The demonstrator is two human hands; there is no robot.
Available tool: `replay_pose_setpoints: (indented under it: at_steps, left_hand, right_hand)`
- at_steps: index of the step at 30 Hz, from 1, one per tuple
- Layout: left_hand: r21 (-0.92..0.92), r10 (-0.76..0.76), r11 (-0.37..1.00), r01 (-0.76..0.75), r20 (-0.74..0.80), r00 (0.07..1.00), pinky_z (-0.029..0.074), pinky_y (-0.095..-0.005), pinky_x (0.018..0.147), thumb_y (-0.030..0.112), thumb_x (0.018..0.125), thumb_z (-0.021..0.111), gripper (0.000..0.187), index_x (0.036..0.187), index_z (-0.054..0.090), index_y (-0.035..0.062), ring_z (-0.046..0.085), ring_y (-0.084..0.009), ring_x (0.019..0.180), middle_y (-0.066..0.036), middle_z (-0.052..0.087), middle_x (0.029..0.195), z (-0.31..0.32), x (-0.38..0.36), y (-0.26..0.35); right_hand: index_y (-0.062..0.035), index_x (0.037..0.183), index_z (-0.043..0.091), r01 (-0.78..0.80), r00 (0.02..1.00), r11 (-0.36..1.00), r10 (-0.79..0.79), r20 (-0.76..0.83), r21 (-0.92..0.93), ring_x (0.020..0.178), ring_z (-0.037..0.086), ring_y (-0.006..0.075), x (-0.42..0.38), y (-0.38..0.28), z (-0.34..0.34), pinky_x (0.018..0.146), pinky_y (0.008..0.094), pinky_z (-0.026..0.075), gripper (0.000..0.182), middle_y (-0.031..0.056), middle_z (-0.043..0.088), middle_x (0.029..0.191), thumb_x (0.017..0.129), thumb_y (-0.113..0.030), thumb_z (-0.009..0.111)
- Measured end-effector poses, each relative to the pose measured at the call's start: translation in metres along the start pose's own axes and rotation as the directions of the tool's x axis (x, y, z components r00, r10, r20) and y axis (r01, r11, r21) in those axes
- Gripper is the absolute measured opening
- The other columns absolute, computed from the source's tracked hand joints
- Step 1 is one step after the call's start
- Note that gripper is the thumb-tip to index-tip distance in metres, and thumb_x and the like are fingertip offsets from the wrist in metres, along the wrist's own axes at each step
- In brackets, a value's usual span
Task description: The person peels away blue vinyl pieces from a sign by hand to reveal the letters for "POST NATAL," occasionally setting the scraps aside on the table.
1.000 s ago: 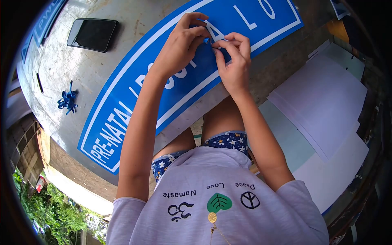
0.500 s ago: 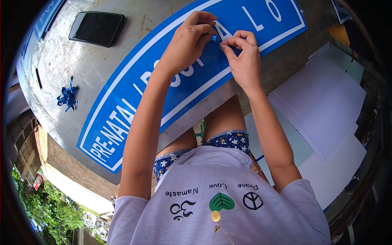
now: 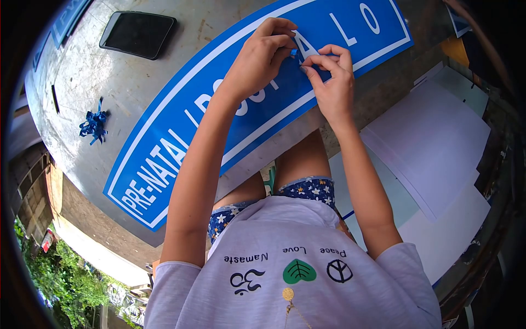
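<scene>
A long blue sign (image 3: 164, 118) with white letters and a white border lies on the metal table. My left hand (image 3: 266, 55) is over its middle, thumb and fingers closed in a pinch on a small blue strip (image 3: 294, 52). To the right, beside the letter A, my right hand (image 3: 335, 82) has thumb and forefinger pinched close to the sign's face. Whatever is between those fingertips is too small to make out. Both forearms cover part of the lettering.
A black phone (image 3: 138, 35) rests on the metal table (image 3: 71, 71) at the upper left. Below it sits a tangle of curled blue strips (image 3: 94, 125), near a thin dark strip (image 3: 55, 98). Large white sheets (image 3: 433, 142) lie at the right, lower than the table.
Both hands appear slightly farther right and lower, still pinched. Phone and curled strips have shifted similarly in the picture, so the view itself has moved a little.
</scene>
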State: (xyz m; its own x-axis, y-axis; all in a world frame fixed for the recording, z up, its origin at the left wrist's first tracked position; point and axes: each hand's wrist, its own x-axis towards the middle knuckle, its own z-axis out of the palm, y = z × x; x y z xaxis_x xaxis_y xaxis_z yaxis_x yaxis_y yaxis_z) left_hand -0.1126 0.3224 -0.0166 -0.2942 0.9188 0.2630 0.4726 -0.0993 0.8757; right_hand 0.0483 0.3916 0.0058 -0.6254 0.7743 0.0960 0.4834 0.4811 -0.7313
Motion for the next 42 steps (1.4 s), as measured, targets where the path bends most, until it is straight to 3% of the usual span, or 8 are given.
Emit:
replay_pose_setpoints:
  at_steps: [8,18,24,27,29,31,36,42]
  left_hand:
    - [-0.013,-0.025,1.000,0.025,0.001,1.000,0.054,-0.0327,0.086,-0.005,0.084,0.060,0.010,0.091,0.066,-0.0017,0.062,-0.0248,0.105,-0.008,0.058,0.121,-0.001,0.000,0.001]
    - [-0.071,-0.066,0.995,0.065,-0.004,0.998,0.052,-0.0318,0.087,-0.004,0.085,0.059,0.011,0.095,0.065,-0.0029,0.062,-0.0238,0.105,-0.008,0.059,0.120,-0.004,0.001,0.002]
    - [-0.180,-0.093,0.978,0.102,0.061,0.994,0.047,-0.0341,0.097,-0.004,0.074,0.058,0.025,0.098,0.063,-0.0042,0.059,-0.0275,0.111,-0.010,0.058,0.122,-0.012,0.000,0.003]
    - [-0.081,-0.052,0.995,0.058,0.069,0.996,0.045,-0.0365,0.101,0.001,0.067,0.059,0.033,0.100,0.062,-0.0020,0.056,-0.0306,0.115,-0.012,0.057,0.121,-0.009,-0.003,0.010]
    - [0.272,0.058,0.961,-0.048,-0.030,0.998,0.043,-0.0387,0.101,0.007,0.067,0.064,0.034,0.100,0.062,-0.0001,0.053,-0.0316,0.117,-0.013,0.056,0.120,-0.005,-0.007,0.022]
    - [0.275,0.055,0.961,-0.026,-0.097,0.994,0.039,-0.0431,0.104,0.005,0.069,0.069,0.024,0.091,0.062,-0.0001,0.052,-0.0371,0.112,-0.013,0.057,0.114,0.001,-0.010,0.025]
    - [0.205,-0.085,0.970,0.134,-0.231,0.969,0.050,-0.0383,0.088,0.000,0.072,0.071,0.016,0.085,0.062,-0.0013,0.056,-0.0313,0.099,-0.011,0.059,0.109,0.009,-0.015,0.012]
    - [0.178,-0.106,0.970,0.164,-0.299,0.948,0.055,-0.0293,0.073,-0.002,0.076,0.071,0.016,0.090,0.064,-0.0021,0.066,-0.0216,0.086,-0.009,0.061,0.112,0.009,-0.015,0.010]
  right_hand:
    - [-0.0002,0.080,0.068,-0.115,0.993,0.991,0.113,0.037,0.072,0.092,0.057,0.0235,0.002,-0.002,0.004,0.086,0.0345,0.045,0.005,0.0090,0.050,0.104,0.076,-0.001,0.072]
    - [0.0004,0.081,0.067,-0.078,0.997,0.993,0.077,0.016,0.094,0.089,0.058,0.0232,0.008,-0.011,0.011,0.083,0.0344,0.047,0.004,0.0101,0.050,0.105,0.079,-0.001,0.070]
    - [0.0025,0.086,0.066,-0.180,0.984,0.967,0.179,0.019,0.180,0.081,0.059,0.0203,0.015,-0.019,0.014,0.075,0.0315,0.050,0.006,0.0109,0.050,0.107,0.085,-0.003,0.065]
    - [0.0027,0.088,0.067,-0.214,0.977,0.964,0.212,0.030,0.158,0.082,0.059,0.0213,0.017,-0.023,0.012,0.075,0.0322,0.050,0.009,0.0110,0.051,0.107,0.086,-0.006,0.065]
    - [0.0018,0.090,0.068,-0.228,0.974,0.957,0.225,0.041,0.178,0.087,0.059,0.0223,0.017,-0.023,0.011,0.078,0.0338,0.049,0.011,0.0112,0.051,0.107,0.087,-0.008,0.065]
    - [0.0010,0.091,0.068,-0.222,0.975,0.959,0.216,0.054,0.176,0.091,0.058,0.0223,0.017,-0.023,0.012,0.080,0.0342,0.049,0.011,0.0111,0.051,0.108,0.087,-0.009,0.065]
    - [-0.0045,0.094,0.070,-0.147,0.989,0.960,0.140,0.045,0.237,0.094,0.055,0.0202,0.017,-0.025,0.009,0.083,0.0332,0.046,0.011,0.0083,0.051,0.107,0.087,-0.012,0.065]
    - [-0.0118,0.095,0.071,-0.242,0.969,0.926,0.248,0.016,0.289,0.086,0.053,0.0159,0.009,-0.014,0.005,0.081,0.0293,0.045,0.012,0.0050,0.048,0.107,0.087,-0.007,0.064]
